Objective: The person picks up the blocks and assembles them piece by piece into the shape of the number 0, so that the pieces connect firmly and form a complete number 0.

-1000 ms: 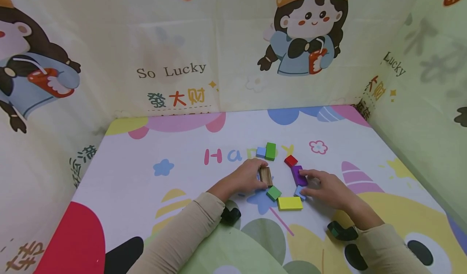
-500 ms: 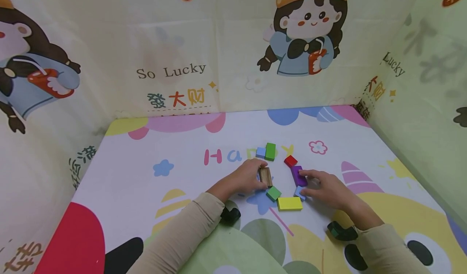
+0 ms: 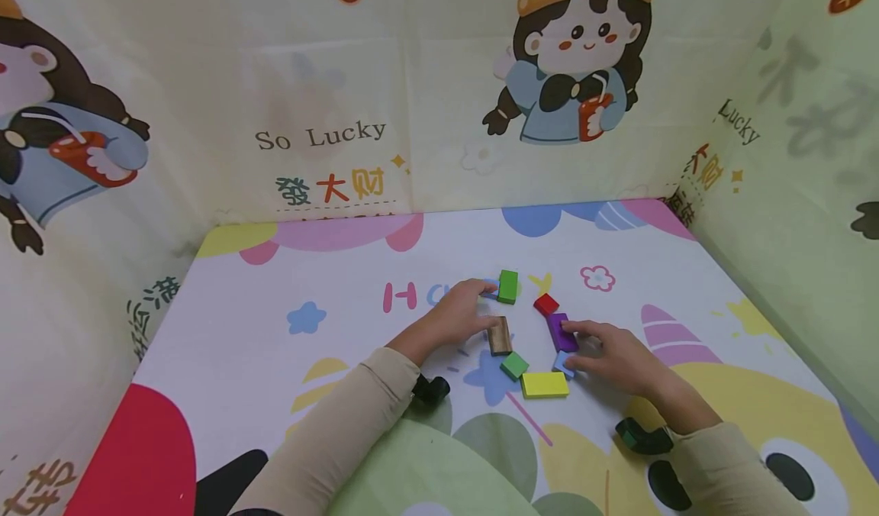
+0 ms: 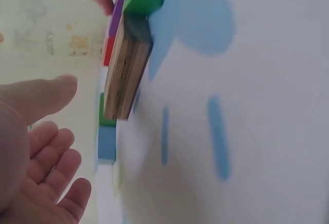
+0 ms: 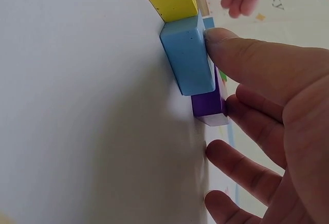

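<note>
Small building blocks form a loose ring on the printed tabletop. My left hand is off the wooden block, thumb at its far end. Its fingertips partly cover a light blue block beside an upper green block. In the left wrist view, a gap shows between thumb and fingers. My right hand rests its thumb on another light blue block and its index finger on the purple block; the other fingers are loose. A red block meets the purple one's far end.
A yellow block and a lower green block make up the ring's near side. Patterned cloth walls close off the back and sides. Black wrist devices sit at both sleeves.
My left hand has let go of the wooden block and moved away from me to the far light blue block, now partly covered. The right hand stays in place.
</note>
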Available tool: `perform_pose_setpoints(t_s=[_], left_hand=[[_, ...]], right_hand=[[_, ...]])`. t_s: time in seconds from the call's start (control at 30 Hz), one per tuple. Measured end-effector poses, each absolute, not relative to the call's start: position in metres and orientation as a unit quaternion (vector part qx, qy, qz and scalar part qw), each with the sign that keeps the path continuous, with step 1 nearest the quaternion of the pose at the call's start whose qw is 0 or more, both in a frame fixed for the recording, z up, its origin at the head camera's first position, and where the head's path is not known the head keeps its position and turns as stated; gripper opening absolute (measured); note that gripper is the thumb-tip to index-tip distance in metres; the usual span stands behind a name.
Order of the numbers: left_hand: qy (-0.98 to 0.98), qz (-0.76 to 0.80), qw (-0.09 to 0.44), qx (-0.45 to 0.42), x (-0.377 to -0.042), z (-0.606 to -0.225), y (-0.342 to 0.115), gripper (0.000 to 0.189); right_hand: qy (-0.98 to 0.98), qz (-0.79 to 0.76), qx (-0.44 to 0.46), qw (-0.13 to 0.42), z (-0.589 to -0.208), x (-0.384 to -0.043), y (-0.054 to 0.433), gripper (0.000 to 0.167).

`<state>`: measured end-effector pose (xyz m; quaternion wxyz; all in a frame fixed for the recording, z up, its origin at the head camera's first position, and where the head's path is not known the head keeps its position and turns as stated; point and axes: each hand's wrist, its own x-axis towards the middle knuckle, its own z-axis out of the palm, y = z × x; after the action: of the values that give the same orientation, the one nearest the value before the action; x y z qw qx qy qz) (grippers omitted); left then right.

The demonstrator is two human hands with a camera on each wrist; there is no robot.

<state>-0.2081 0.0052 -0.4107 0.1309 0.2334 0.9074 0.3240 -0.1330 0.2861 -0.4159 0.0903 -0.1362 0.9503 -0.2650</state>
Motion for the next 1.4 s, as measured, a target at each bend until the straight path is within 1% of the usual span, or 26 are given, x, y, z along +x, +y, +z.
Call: perform_pose_setpoints(t_s=[0.17,0.7,0.97,1.4], left_hand=[[0.913,0.326,0.115,0.219,-0.219,-0.411,0.004,0.056],[0.92,0.324,0.112,0.191,-0.239,-0.422,0.01,0.05],[0.92,0.336,0.115,0.165,-0.243,-0.422,0.013,0.046],[0.92,0.341,0.121,0.148,-0.246,-0.417,0.018,0.04]], right_hand=[[0.951,-0.266,-0.132,0.09,-0.416,-0.132,0.286,0.06],[0.951,-0.267,-0.128,0.09,-0.417,-0.131,0.285,0.059],[0.949,-0.272,-0.127,0.096,-0.415,-0.131,0.285,0.06],[0.951,-0.269,-0.123,0.09,-0.415,-0.131,0.284,0.059]])
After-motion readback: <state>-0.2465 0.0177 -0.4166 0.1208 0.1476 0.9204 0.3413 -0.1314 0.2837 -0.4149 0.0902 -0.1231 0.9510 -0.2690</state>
